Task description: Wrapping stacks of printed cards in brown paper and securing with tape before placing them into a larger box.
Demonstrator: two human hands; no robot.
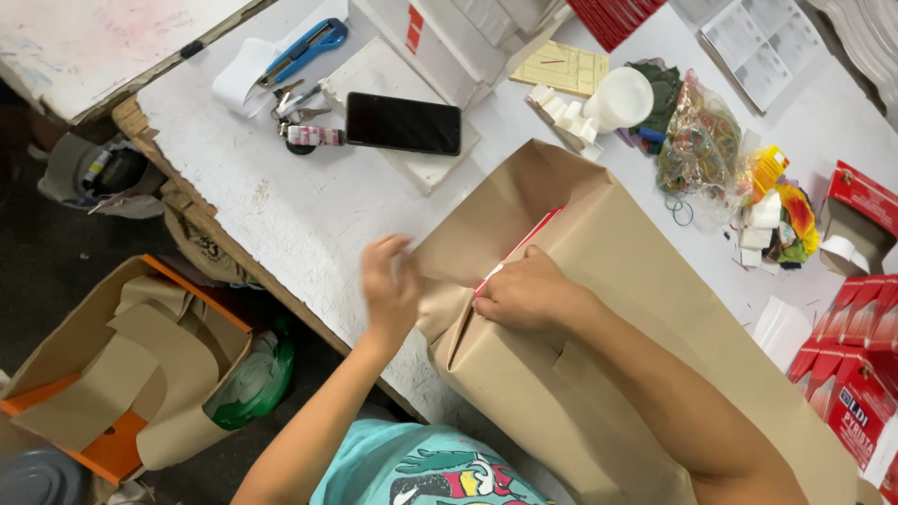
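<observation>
A large box wrapped in brown paper lies on the white table. At its open end a strip of the red and white box inside shows between the paper flaps. My right hand presses down on the paper at that end, fingers curled on the fold. My left hand is at the end flap of the paper, fingers spread and slightly blurred, touching the fold beside the table edge.
A black phone, keys and a blue cutter lie at the back. A bag of rubber bands, a white cup and red boxes sit to the right. An orange box of paper scraps stands on the floor.
</observation>
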